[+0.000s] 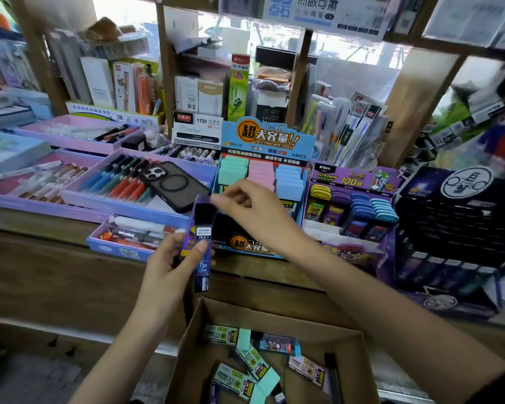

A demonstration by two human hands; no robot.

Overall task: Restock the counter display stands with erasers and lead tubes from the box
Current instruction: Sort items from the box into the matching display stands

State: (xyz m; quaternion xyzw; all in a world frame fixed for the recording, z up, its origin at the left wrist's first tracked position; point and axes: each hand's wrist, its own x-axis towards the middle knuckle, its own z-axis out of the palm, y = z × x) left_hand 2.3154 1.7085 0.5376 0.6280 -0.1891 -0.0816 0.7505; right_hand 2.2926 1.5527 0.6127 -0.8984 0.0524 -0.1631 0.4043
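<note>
Lead tube [203, 228]: left hand [169, 269] clamped round it; right hand [251, 212] at its top, grip blurred; risk: loose handover drops it into box [191, 345].

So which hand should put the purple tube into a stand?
Right. The right hand is at the top of the lead tube, just in front of the blue display stand; the left hand is busy gripping the tube.

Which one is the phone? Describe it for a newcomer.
Find the blue display stand with green, pink and blue erasers at mid-counter. Just left of it sits a purple tray of coloured pens. The phone lies across that tray's right end: a flat black slab with camera lenses, unlike the thin pens.
</note>
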